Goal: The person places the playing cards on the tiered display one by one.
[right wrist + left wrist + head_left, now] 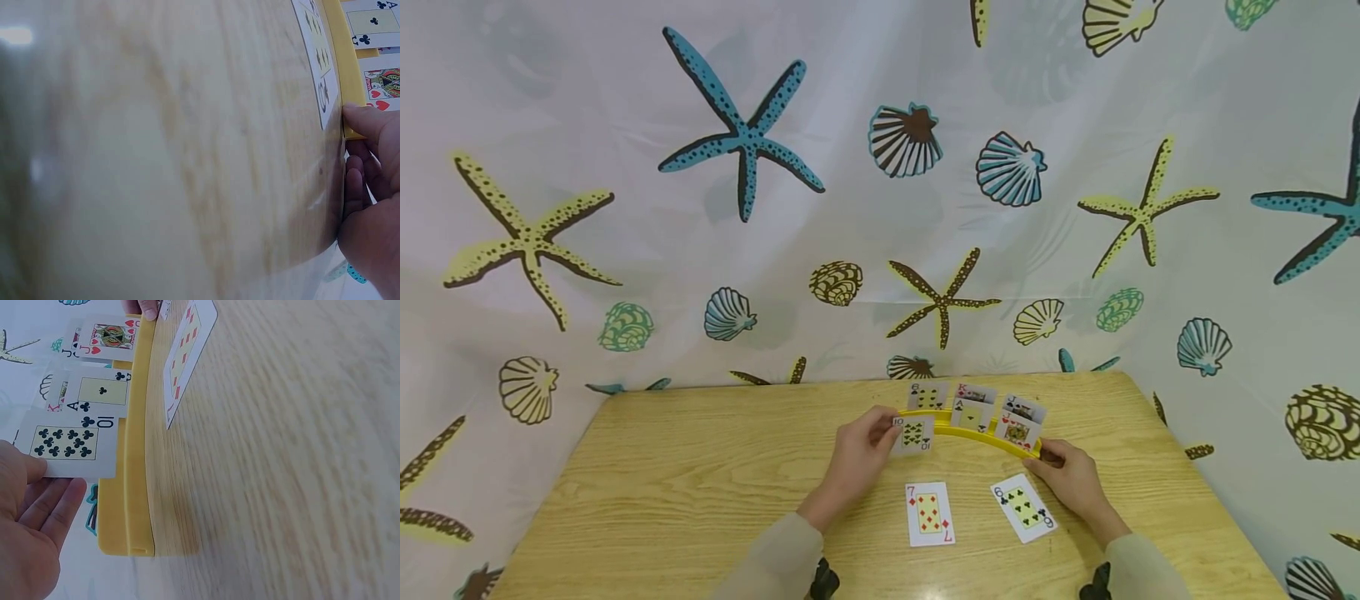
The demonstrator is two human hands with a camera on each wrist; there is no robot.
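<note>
In the head view my left hand (859,450) pinches the ten of clubs (913,435) by its left edge, thumb in front. The card stands upright at the left end of a curved yellow card holder (973,434); in the left wrist view its lower edge is right at the holder's slot. My right hand (1071,478) grips the holder's right end, the thumb (362,119) on its front. Upright in the holder are the ace of clubs (972,417) and jack of hearts (1017,430) in front, with a king (976,391), another jack (1024,407) and a black-suit card (927,395) behind.
On the wooden table (700,483) in front of the holder lie the seven of diamonds (929,514) and the six of clubs (1024,508), both face up. A white curtain (850,217) printed with starfish and shells hangs behind the table and along its sides.
</note>
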